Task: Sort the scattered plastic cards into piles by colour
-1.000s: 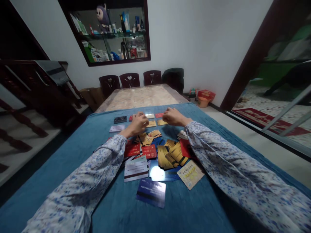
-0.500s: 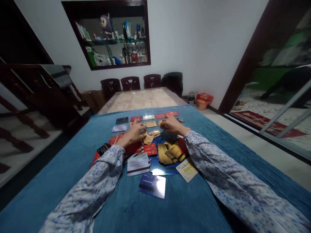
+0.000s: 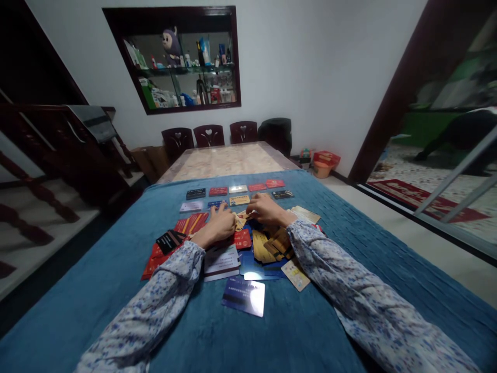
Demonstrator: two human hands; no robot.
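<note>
Several bank-style cards lie in a loose pile. My left hand [image 3: 220, 225] rests over its left side, fingers apart and bent, thumb side against gold cards [image 3: 240, 221]. Over the pile's far right part is my right hand [image 3: 265, 209], its fingers curled down together at the gold cards; what lies under the fingertips is hidden. Nearer me are a red card [image 3: 243, 239], more gold cards [image 3: 264, 247], white cards [image 3: 221, 263] and a blue card [image 3: 244, 296] lying apart. Behind my hands are rows of laid-out cards, among them a yellow card [image 3: 239, 200] and a blue one [image 3: 216, 205].
A blue cloth [image 3: 310, 331] covers the near table; bare marble tabletop [image 3: 229, 158] shows beyond. Red cards [image 3: 149, 264] and black cards [image 3: 169, 241] lie left of the pile. A pale card [image 3: 306, 214] is right of it. Dark chairs [image 3: 209, 135] stand at the far end.
My right hand has moved slightly left and nearer, uncovering the black card behind it. My left hand has lowered to the gold cards, uncovering a blue card in the second row.
</note>
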